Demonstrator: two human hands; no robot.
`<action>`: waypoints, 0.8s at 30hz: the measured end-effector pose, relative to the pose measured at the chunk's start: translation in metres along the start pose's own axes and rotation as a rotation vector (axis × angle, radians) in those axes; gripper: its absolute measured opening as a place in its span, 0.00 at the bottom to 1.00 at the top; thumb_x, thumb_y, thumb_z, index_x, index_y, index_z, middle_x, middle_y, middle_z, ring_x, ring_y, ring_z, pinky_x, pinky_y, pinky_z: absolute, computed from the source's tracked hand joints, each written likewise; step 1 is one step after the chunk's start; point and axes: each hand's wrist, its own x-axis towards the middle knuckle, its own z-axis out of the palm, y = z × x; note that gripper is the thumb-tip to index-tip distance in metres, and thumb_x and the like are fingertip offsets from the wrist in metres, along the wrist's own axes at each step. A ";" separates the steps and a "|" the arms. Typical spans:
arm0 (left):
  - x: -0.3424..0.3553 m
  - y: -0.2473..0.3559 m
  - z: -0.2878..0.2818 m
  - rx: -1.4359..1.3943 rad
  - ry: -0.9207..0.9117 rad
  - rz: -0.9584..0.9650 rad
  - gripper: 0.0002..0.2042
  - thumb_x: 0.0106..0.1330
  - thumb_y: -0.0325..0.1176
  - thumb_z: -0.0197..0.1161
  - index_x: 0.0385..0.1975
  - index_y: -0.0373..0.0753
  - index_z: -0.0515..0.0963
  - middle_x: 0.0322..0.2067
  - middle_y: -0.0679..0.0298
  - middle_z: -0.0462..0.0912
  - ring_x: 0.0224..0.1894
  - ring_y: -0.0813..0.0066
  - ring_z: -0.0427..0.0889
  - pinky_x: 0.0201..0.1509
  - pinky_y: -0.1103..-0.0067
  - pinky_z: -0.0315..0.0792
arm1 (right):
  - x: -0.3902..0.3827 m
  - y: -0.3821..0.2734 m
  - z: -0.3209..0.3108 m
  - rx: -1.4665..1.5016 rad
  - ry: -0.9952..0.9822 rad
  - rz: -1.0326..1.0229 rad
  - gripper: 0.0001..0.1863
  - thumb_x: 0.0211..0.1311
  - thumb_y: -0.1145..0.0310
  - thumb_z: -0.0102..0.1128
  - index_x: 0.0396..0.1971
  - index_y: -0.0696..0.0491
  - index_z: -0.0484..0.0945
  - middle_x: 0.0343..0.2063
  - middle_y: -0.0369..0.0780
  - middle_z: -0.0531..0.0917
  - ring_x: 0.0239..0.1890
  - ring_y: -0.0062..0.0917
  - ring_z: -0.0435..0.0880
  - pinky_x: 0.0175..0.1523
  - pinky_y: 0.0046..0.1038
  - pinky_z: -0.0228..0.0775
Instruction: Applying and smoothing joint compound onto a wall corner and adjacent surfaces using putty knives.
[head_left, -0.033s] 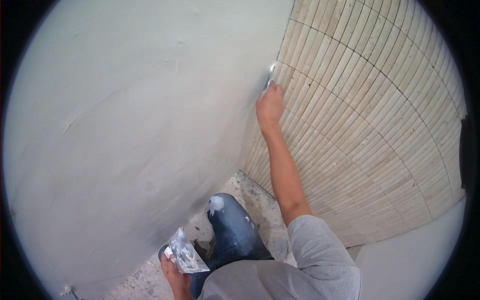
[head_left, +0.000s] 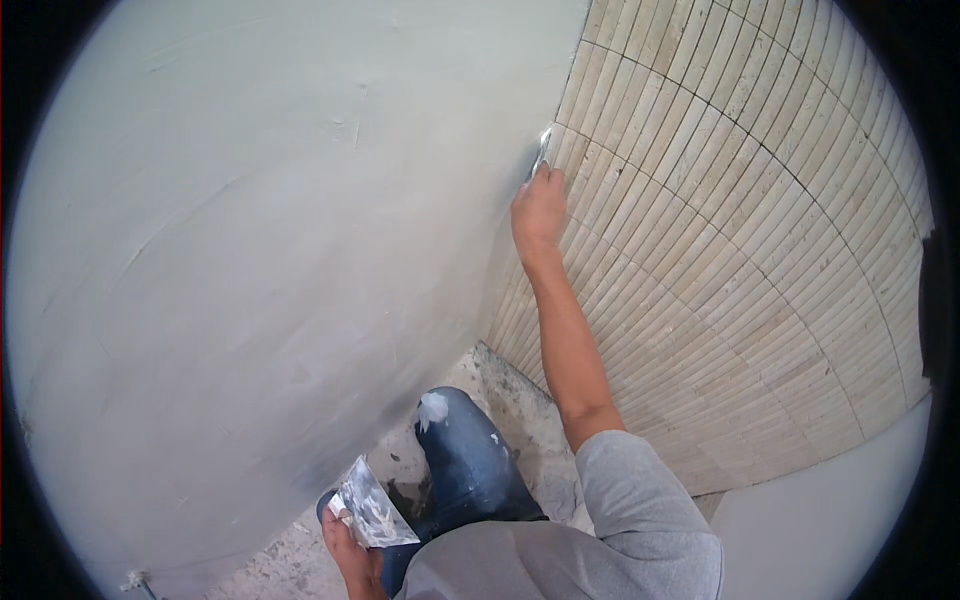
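My right hand is closed round a small putty knife. Its metal blade points upward along the corner where a smooth white wall meets a wall of narrow beige strip tiles. The blade lies at the edge of the tiles; the fingers hide its handle. Down by my left leg, my left hand grips a wide putty knife. White filler is smeared over its broad, flared blade, which faces up.
My knee in blue jeans, spotted with white filler, is bent close to the corner. Beneath is a rough, stained concrete floor. A small metal fitting is at the lower left, and a pale smooth surface lies below the tiles.
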 end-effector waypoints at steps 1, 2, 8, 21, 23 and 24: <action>-0.001 0.001 0.003 -0.013 0.000 -0.007 0.14 0.72 0.33 0.50 0.53 0.34 0.71 0.43 0.60 0.81 0.43 0.68 0.84 0.46 0.72 0.81 | 0.002 0.001 0.003 -0.041 -0.014 -0.029 0.16 0.63 0.75 0.52 0.50 0.63 0.74 0.43 0.51 0.75 0.42 0.49 0.82 0.48 0.45 0.77; -0.002 0.002 0.005 -0.025 -0.002 -0.015 0.14 0.72 0.32 0.50 0.53 0.34 0.71 0.43 0.60 0.81 0.42 0.68 0.84 0.45 0.72 0.81 | 0.004 0.003 0.005 -0.082 -0.028 -0.057 0.15 0.64 0.75 0.51 0.49 0.64 0.74 0.43 0.52 0.75 0.42 0.50 0.82 0.48 0.46 0.77; -0.002 0.002 0.006 -0.041 -0.006 -0.037 0.12 0.70 0.27 0.49 0.50 0.34 0.71 0.43 0.59 0.81 0.42 0.69 0.84 0.46 0.72 0.80 | -0.006 0.003 -0.003 -0.103 -0.318 -0.112 0.15 0.59 0.74 0.56 0.46 0.64 0.75 0.42 0.55 0.77 0.41 0.50 0.82 0.48 0.45 0.76; -0.004 0.012 0.020 -0.029 -0.033 -0.056 0.10 0.71 0.29 0.50 0.49 0.34 0.71 0.42 0.60 0.81 0.42 0.70 0.84 0.47 0.73 0.80 | -0.008 0.048 -0.034 0.927 -0.502 0.672 0.11 0.66 0.74 0.48 0.39 0.63 0.78 0.33 0.43 0.83 0.31 0.30 0.86 0.33 0.30 0.84; -0.005 0.016 0.023 -0.010 -0.060 -0.060 0.10 0.72 0.29 0.49 0.49 0.35 0.71 0.43 0.60 0.81 0.42 0.70 0.84 0.47 0.73 0.80 | 0.007 0.045 -0.035 0.970 -0.524 0.694 0.11 0.66 0.74 0.48 0.41 0.63 0.77 0.35 0.43 0.83 0.33 0.29 0.86 0.33 0.30 0.84; -0.005 0.017 0.022 -0.013 -0.056 -0.064 0.10 0.72 0.29 0.49 0.49 0.35 0.71 0.43 0.60 0.81 0.42 0.70 0.84 0.47 0.73 0.80 | 0.011 0.041 -0.035 1.019 -0.547 0.718 0.12 0.67 0.74 0.48 0.43 0.63 0.76 0.37 0.43 0.83 0.34 0.28 0.85 0.34 0.29 0.84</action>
